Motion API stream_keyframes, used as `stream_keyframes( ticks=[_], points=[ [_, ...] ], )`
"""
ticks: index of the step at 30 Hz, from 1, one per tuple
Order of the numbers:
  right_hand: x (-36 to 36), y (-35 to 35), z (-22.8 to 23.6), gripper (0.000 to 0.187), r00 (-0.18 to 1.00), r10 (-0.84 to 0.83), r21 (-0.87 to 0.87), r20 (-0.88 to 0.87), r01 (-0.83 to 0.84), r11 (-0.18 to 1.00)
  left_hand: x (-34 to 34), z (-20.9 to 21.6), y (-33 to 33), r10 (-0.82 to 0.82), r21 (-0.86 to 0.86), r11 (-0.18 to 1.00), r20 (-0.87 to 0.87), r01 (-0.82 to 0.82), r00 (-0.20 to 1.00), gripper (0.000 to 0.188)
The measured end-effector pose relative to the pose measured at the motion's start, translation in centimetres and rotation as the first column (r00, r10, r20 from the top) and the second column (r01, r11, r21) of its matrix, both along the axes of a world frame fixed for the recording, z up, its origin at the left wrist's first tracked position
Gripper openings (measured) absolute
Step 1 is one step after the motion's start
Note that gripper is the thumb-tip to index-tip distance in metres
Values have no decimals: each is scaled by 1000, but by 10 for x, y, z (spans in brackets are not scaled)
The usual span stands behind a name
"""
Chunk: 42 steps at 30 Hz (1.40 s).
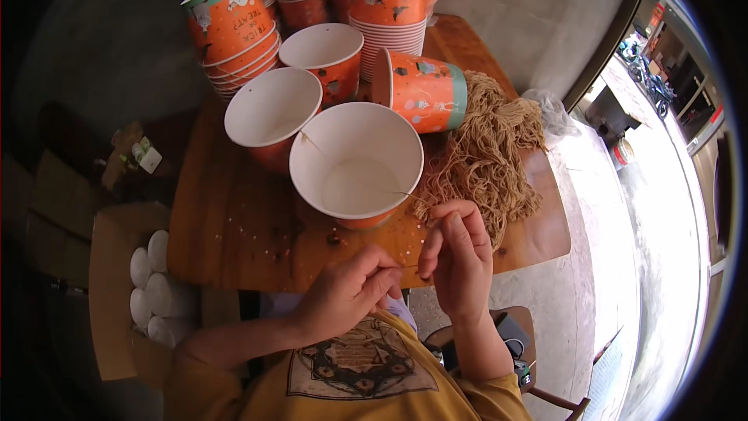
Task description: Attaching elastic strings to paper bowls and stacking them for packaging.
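Observation:
An orange paper bucket with a white inside stands upright at the table's front, mouth tilted toward me. A thin brown string crosses its near rim; another bit of string shows at the left rim. My right hand is beside the bucket's near right side, thumb and forefinger pinched on the string. Below the bucket, my left hand is closed in a pinch at the table's front edge; what it holds is too fine to make out. A heap of tan string lies right of the bucket.
Two open buckets stand behind, and one bucket lies on its side. Nested stacks rise at the back of the wooden table. A cardboard box with white rolls sits at left, a chair at right.

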State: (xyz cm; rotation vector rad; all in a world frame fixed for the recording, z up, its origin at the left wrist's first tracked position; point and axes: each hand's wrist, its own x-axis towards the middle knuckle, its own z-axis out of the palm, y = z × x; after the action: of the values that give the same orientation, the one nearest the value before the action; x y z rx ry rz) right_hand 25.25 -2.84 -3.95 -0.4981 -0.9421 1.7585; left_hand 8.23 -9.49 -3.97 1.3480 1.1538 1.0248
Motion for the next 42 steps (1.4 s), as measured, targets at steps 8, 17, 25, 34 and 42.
stream_keyframes(
  ticks=[8, 17, 25, 34, 42],
  points=[
    [27, 15, -22, 17, 944, -27, -130, -330, -17, 991, 1, 1, 14, 95, 367, 928, -419, 72, 903, 12],
    [20, 1, -1, 43, 689, -505, 764, 520, -111, 635, -2, 25, 28, 179, 502, 848, -576, 172, 798, 13],
    [13, 4, -15, 32, 797, -292, 562, 529, -71, 824, -1, 39, 43, 147, 498, 833, -622, 243, 769, 12],
    [13, 31, -16, 9, 849, -351, 301, 396, 241, 923, -16, 31, 80, 89, 252, 965, -574, 72, 814, 30],
    [-29, 30, -28, 9, 783, -564, 792, 261, 160, 589, -67, 71, 49, -14, -112, 994, -227, -12, 974, 30]
  ],
)
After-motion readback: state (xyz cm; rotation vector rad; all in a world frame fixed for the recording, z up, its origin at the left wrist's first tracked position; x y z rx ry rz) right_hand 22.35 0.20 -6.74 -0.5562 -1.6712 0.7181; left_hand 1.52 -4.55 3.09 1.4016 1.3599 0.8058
